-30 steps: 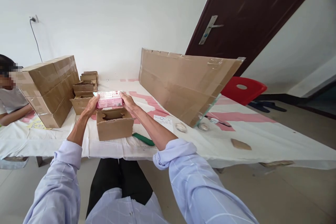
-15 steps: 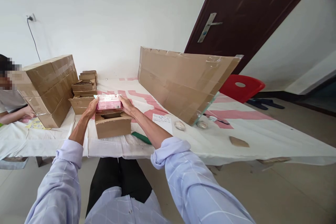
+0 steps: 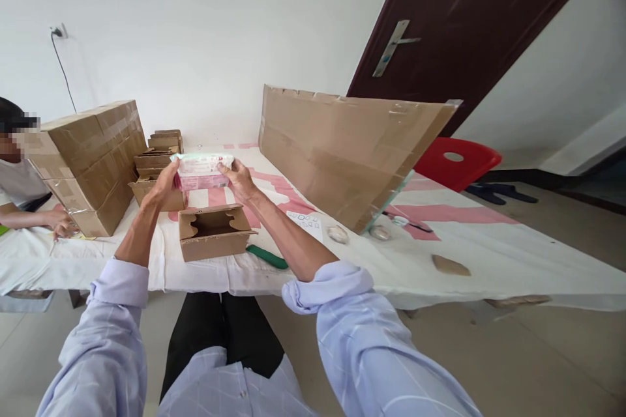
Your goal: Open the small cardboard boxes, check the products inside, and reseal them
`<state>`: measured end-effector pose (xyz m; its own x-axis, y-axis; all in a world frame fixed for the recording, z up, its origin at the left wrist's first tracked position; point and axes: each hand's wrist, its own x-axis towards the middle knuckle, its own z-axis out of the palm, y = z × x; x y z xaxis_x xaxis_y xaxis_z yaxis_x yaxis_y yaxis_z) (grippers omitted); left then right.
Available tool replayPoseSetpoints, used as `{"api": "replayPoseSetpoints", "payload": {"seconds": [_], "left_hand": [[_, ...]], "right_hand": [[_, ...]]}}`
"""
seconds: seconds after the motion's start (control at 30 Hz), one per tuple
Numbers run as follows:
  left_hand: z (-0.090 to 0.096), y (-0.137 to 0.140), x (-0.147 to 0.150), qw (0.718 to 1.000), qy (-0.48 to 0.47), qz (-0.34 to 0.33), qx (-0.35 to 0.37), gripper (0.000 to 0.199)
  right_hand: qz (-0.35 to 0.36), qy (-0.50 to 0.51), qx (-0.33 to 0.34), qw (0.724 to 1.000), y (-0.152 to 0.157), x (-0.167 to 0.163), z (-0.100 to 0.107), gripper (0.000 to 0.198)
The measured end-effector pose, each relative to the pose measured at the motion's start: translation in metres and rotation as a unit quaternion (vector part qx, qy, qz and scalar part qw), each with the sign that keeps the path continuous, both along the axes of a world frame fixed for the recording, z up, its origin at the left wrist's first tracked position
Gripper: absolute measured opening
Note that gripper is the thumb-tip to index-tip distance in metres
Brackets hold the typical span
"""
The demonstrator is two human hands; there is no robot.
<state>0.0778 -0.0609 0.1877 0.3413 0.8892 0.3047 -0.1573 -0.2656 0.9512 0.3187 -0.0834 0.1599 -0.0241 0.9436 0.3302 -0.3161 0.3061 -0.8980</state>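
Observation:
A pink-and-white plastic-wrapped packet [image 3: 203, 171] is held up in the air between my two hands, its printed side toward me. My left hand [image 3: 167, 186] grips its left end. At the right end my right hand [image 3: 239, 180] has its thumb on the near face and the fingers behind, partly hidden. Below the packet, near the table edge, stands a small cardboard box [image 3: 215, 246] with its top open and a dark inside. A green strip-like object [image 3: 267, 257] lies just right of that box.
Stacked taped cartons [image 3: 90, 169] stand at left, beside several open boxes [image 3: 157, 161]. A large cardboard sheet [image 3: 337, 150] leans upright at right, with tape rolls [image 3: 337, 234] and a printed paper [image 3: 307, 225] near its foot. At far left a co-worker's hand [image 3: 59, 224] rests near the cartons.
Both my hands have raised the packet up and away from the small box, uncovering its open top. The co-worker's hand at the left has shifted slightly to the right.

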Motion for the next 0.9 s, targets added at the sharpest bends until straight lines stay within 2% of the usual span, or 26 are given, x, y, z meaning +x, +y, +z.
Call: {"api": "replayPoseSetpoints", "payload": {"seconds": [0.1,0.2,0.27,0.37,0.43,0.5,0.57,0.63,0.7,0.77,0.9], "left_hand": [[0.04,-0.015,-0.013,0.997,0.027,-0.061,0.038,0.081],[0.065,-0.036,-0.031,0.994,0.074,-0.074,0.039,0.082],[0.066,-0.049,-0.04,0.994,0.081,-0.049,0.049,0.081],[0.049,-0.063,-0.052,0.996,0.058,-0.003,0.065,0.078],[0.03,-0.068,-0.062,0.996,0.042,0.036,0.067,0.078],[0.009,-0.068,-0.079,0.992,0.04,0.093,0.074,0.081],[-0.01,-0.065,-0.1,0.981,0.058,0.159,0.093,0.084],[-0.029,-0.06,-0.123,0.964,0.099,0.214,0.12,0.085],[-0.048,-0.054,-0.143,0.946,0.154,0.249,0.143,0.084],[-0.066,-0.048,-0.155,0.929,0.208,0.261,0.157,0.082],[-0.101,-0.032,-0.16,0.905,0.284,0.253,0.19,0.074]], "right_hand": [[-0.035,-0.037,0.173,0.984,-0.006,0.005,0.024,0.088],[-0.029,-0.11,0.269,0.956,-0.023,0.003,0.044,0.096],[-0.018,-0.152,0.293,0.944,-0.038,-0.002,0.049,0.098],[-0.001,-0.216,0.29,0.932,-0.056,-0.004,0.042,0.099],[-0.008,-0.269,0.261,0.927,-0.061,0.004,0.028,0.098],[-0.035,-0.329,0.196,0.923,-0.063,0.021,0.011,0.098],[-0.048,-0.382,0.095,0.918,-0.063,0.04,-0.007,0.097],[-0.028,-0.406,-0.013,0.913,-0.064,0.057,-0.022,0.092],[0.002,-0.394,-0.102,0.913,-0.064,0.067,-0.034,0.083],[0.011,-0.359,-0.157,0.92,-0.063,0.069,-0.044,0.073],[0.026,-0.31,-0.195,0.93,-0.059,0.068,-0.058,0.05]]}}
